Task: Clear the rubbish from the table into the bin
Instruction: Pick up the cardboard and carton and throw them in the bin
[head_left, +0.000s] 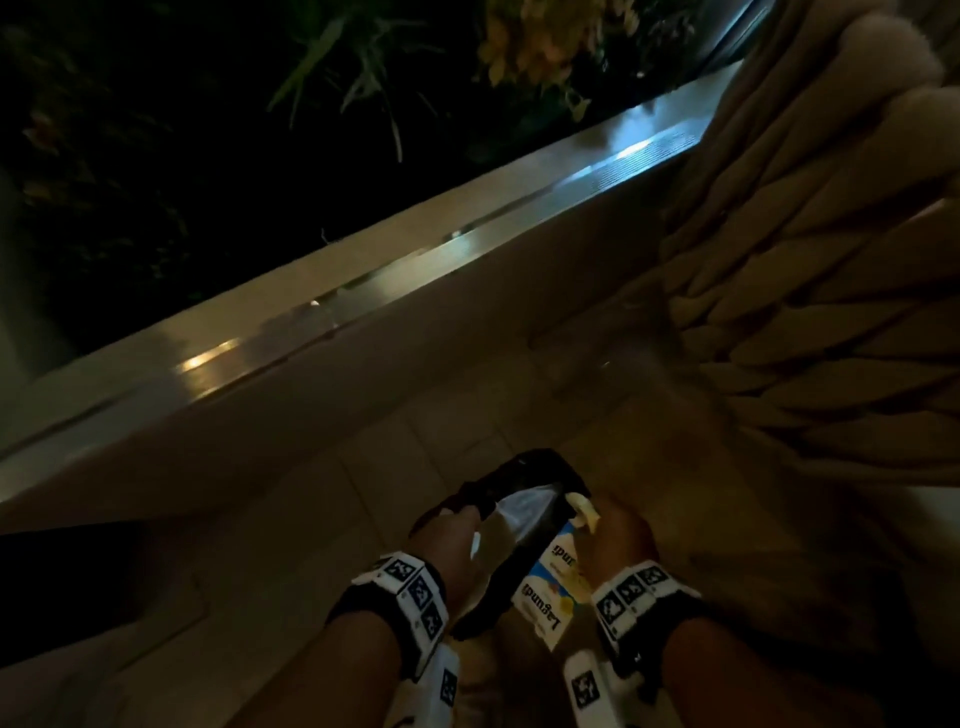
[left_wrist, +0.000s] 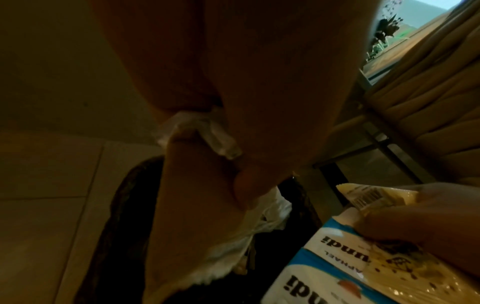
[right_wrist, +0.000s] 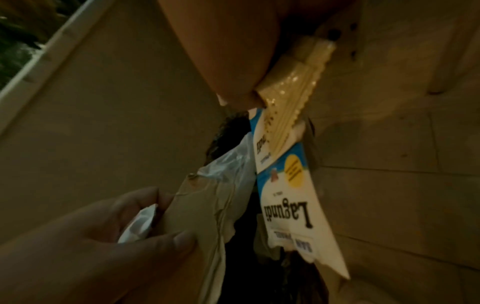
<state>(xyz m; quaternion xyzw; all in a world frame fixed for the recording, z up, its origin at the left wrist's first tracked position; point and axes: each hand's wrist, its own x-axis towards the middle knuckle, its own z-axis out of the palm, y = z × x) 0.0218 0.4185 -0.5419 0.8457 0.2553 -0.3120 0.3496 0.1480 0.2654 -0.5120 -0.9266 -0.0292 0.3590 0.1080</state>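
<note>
Curtain (head_left: 810, 270) rt of bin (head_left: 524, 467), window ledge (head_left: 363, 291) behind.

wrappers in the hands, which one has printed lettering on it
The blue-and-white wrapper in the right hand; the left hand holds plain white plastic.

A pale tiled floor (head_left: 332, 514) runs up to a low light wall whose glossy ledge (head_left: 363, 291) crosses the head view on a slant, dark leafy plants (head_left: 363, 62) beyond it and a beige gathered curtain (head_left: 810, 291) hanging at the right.
</note>
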